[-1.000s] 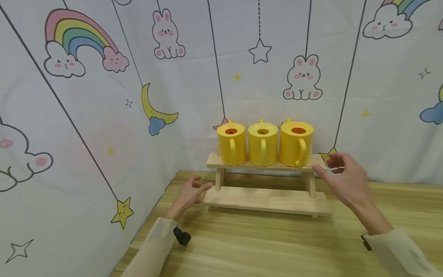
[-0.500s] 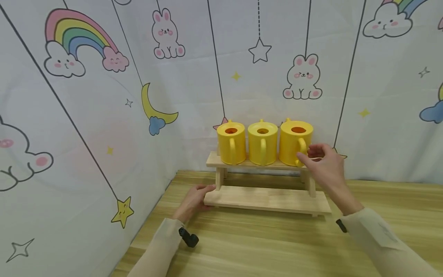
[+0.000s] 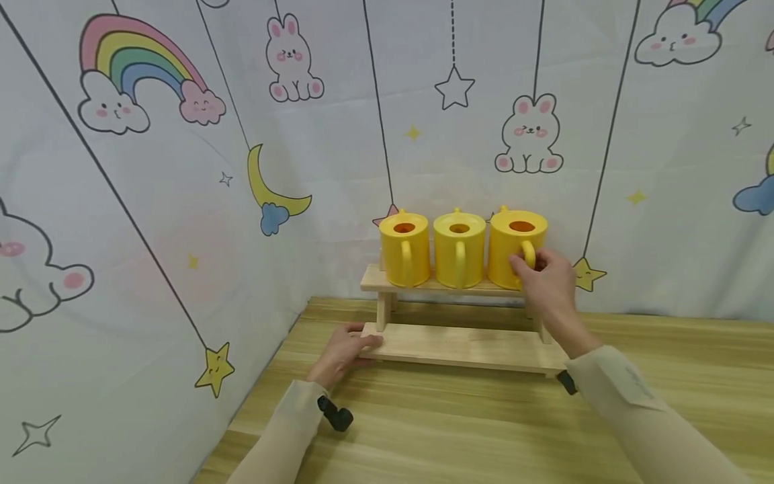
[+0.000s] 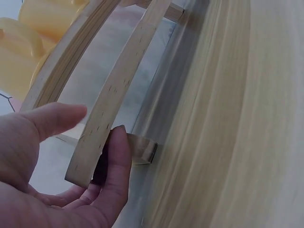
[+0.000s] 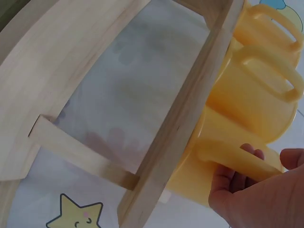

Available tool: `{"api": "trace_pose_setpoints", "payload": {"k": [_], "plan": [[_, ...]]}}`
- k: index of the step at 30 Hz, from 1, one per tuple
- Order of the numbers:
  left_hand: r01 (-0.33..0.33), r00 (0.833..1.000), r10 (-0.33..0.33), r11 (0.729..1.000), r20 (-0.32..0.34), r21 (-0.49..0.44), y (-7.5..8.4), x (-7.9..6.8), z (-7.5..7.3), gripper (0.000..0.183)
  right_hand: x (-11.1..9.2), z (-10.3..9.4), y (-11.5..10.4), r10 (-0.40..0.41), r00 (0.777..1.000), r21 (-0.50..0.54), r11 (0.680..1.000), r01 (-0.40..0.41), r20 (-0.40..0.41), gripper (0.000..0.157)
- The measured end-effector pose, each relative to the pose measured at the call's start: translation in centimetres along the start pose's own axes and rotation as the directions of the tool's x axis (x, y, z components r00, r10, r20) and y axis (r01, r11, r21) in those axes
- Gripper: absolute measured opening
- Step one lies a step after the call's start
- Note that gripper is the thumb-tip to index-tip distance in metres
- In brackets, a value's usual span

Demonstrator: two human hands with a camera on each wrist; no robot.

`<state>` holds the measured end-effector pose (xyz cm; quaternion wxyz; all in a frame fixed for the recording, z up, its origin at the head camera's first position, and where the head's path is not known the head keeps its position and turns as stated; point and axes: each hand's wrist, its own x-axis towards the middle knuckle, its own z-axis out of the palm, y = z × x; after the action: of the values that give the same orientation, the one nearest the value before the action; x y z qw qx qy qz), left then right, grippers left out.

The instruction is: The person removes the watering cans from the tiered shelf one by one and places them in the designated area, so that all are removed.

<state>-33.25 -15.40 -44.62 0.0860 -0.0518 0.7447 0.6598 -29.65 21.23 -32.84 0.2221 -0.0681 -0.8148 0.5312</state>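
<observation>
Fingers (image 5: 222,183), right hand (image 3: 551,285): curled round handle (image 3: 530,252) of rightmost yellow cup (image 3: 504,245)
Left hand (image 3: 342,351): grips end of lower shelf (image 3: 462,344)

The left arm (image 3: 283,433) is slanting forward and inward, and the left hand (image 3: 341,353) is gripping with its thumb (image 4: 61,118) lying opposite curled fingers (image 4: 119,164). The right arm (image 3: 643,423) is slanting inward too, the right hand (image 3: 551,286) sitting higher and gripping with bent fingers (image 5: 221,184) and facing thumb (image 5: 291,158).
</observation>
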Motion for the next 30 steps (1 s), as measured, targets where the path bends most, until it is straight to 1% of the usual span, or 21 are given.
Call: {"api": "trace_pose_setpoints", "payload": {"k": [3, 6, 9, 11, 13, 15, 18, 24, 30], "plan": [[-0.008, 1.000, 0.008, 1.000, -0.002, -0.008, -0.1, -0.1, 0.1, 0.074, 0.1, 0.4, 0.0, 0.002, 1.000, 0.040, 0.999, -0.001, -0.019, 0.040], [-0.013, 1.000, 0.013, 1.000, 0.004, -0.012, -0.2, -0.1, 0.0, 0.073, 0.2, 0.8, 0.0, 0.016, 1.000, 0.120, 0.993, -0.015, -0.014, 0.040], [-0.007, 1.000, 0.007, 1.000, 0.004, -0.024, -0.3, -0.1, 0.0, 0.066, 0.3, 1.3, 0.0, 0.041, 0.999, 0.181, 0.983, -0.035, -0.028, 0.040], [-0.001, 1.000, 0.002, 0.999, 0.008, -0.033, -0.4, -0.1, 0.0, 0.060, 0.4, 1.6, 0.0, 0.050, 0.997, 0.177, 0.983, -0.037, -0.067, 0.037], [0.009, 1.000, -0.009, 0.999, 0.007, -0.045, -0.4, -0.1, 0.1, 0.055, 0.5, 2.0, -0.1, 0.047, 0.990, 0.150, 0.988, -0.027, -0.131, 0.036], [0.017, 1.000, -0.017, 0.998, 0.008, -0.054, -0.4, 0.0, 0.1, 0.054, 0.5, 2.2, -0.1, 0.044, 0.981, 0.118, 0.993, -0.023, -0.187, 0.037], [0.031, 1.000, -0.031, 0.997, 0.004, -0.066, -0.5, 0.1, 0.1, 0.055, 0.5, 2.5, -0.1, 0.041, 0.973, 0.101, 0.995, -0.018, -0.229, 0.038], [0.049, 0.999, -0.050, 0.996, -0.017, -0.071, -0.4, 0.2, 0.1, 0.061, 0.2, 2.5, -0.1, 0.033, 0.969, 0.089, 0.996, -0.011, -0.245, 0.037], [0.045, 0.999, -0.047, 0.997, -0.019, -0.068, -0.5, 0.3, 0.1, 0.057, -0.4, 1.6, -0.3, 0.026, 0.972, 0.074, 0.997, -0.009, -0.235, 0.036]]}}
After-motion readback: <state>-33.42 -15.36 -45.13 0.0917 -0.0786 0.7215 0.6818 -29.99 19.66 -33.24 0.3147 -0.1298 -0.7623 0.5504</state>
